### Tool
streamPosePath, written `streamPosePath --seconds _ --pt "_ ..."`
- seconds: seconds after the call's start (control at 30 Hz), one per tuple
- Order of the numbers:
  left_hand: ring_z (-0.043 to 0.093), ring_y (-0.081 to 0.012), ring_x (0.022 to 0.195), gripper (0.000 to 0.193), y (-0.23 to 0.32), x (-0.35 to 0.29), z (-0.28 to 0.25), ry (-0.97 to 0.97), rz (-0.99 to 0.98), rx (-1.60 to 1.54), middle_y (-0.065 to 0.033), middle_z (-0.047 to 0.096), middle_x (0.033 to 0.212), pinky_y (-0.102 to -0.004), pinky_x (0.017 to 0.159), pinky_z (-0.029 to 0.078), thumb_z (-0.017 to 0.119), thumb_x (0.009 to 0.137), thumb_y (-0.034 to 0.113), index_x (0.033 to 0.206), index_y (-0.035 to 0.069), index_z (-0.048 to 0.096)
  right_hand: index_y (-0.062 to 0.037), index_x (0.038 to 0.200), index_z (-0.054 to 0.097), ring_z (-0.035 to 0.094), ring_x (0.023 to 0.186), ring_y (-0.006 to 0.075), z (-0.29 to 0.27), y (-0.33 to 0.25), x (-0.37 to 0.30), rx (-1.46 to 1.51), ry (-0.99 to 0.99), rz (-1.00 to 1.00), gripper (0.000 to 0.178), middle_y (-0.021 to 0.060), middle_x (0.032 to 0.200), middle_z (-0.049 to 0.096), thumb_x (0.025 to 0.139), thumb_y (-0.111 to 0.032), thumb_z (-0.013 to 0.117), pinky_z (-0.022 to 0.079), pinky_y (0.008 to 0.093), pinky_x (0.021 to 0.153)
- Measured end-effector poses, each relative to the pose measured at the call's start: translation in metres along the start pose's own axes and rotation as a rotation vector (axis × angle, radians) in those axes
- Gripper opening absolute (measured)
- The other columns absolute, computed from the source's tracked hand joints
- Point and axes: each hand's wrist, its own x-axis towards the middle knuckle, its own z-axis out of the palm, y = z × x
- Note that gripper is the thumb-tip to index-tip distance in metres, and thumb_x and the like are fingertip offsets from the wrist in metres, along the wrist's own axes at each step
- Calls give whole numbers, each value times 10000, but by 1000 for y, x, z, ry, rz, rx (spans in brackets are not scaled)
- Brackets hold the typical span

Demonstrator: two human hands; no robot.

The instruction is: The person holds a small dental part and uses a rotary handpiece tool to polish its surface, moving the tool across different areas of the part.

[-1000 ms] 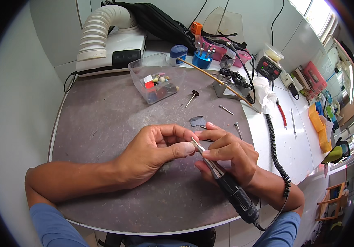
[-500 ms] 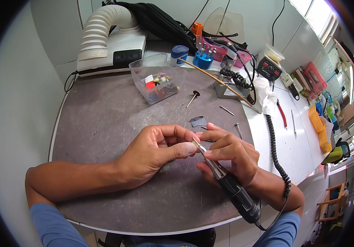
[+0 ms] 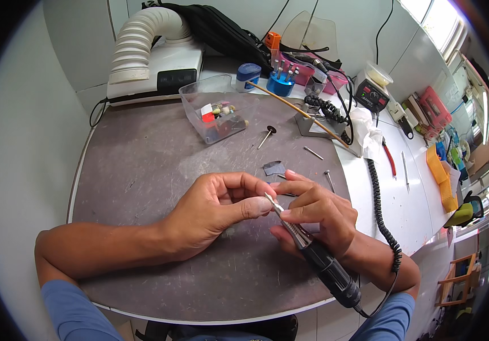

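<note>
My right hand [image 3: 327, 219] is closed round a rotary handpiece [image 3: 328, 271] with a black body and a ribbed silver nose. Its slim tip points up and left, to the fingertips of my left hand [image 3: 210, 207]. The thumb and fingers of my left hand are drawn into a pinch; whatever they hold is too small and covered to make out. Fine pale dust coats the left thumb. Just beyond the fingers lies a small grey piece of abrasive paper [image 3: 274, 167]. A loose bur [image 3: 328, 181] rests beside the right hand.
A clear bin [image 3: 207, 128] of small bits stands behind my hands, near a dark disc on a shank [image 3: 267, 136]. A wooden stick [image 3: 290, 105] slants across the back. The coiled cord [image 3: 376, 204] runs along my right. A white machine with a hose [image 3: 142, 85] is back left.
The handpiece's tip has shifted very slightly left and down at the left fingertips. Both hands stay almost where they were.
</note>
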Motion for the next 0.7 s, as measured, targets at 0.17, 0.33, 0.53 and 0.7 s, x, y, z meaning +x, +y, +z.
streamPosePath --seconds 0.17,0.33,0.53,0.7 --pt "603 -113 927 185 -1 1 -1 -6 14 -1 -76 619 1008 -241 850 492 659 875 60 1029 -18 592 -25 875 609 691 891 304 0 1 0 -4 -7 -3 248 109 749 654 701 -9 785 524 486 891" --pt "608 -117 931 175 -1 1 0 2 19 -3 -76 617 1008 -242 855 495 653 875 46 1026 -19 591 -25 877 606 692 895 305 1 1 -1 -5 0 -3 254 112 751 654 698 -6 785 526 485 890" --pt "601 -108 930 166 -2 1 -1 3 19 13 -72 613 1005 -238 855 493 647 876 37 1022 -18 592 -23 874 606 692 898 307 0 1 0 -2 -7 7 252 113 756 656 697 -4 784 526 491 889" --pt "596 -103 928 167 -1 0 0 8 10 16 -70 610 1008 -237 856 490 649 873 38 1021 -17 594 -22 877 607 692 899 308 0 1 0 -1 -3 1 255 112 755 656 695 -6 785 527 492 887"
